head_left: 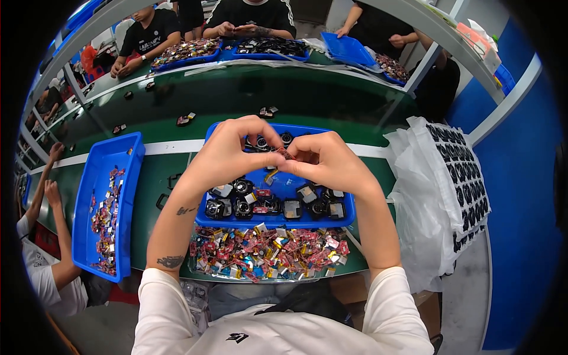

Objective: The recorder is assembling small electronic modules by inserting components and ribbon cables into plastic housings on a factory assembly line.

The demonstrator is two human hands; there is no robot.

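My left hand (236, 151) and my right hand (325, 161) meet above the blue tray (278, 224). Their thumbs and fingers pinch a small red circuit board (286, 153) between them; the fingertips cover part of it. A yellow strip (271, 176) shows just below the hands. In the tray lie several black watch-like cases (243, 207), some with silver-grey square parts. Along the near side of this tray spreads a pile of small red circuit boards (269, 251) with silver and yellow pieces.
At left stands another blue tray (137, 177) with more boards. White sheets (420, 195) with rows of black parts (458, 160) are stacked at right. Across the green belt (236, 100), which carries a few scattered parts, people sit at filled trays. Another person's arms (53, 189) reach in at far left.
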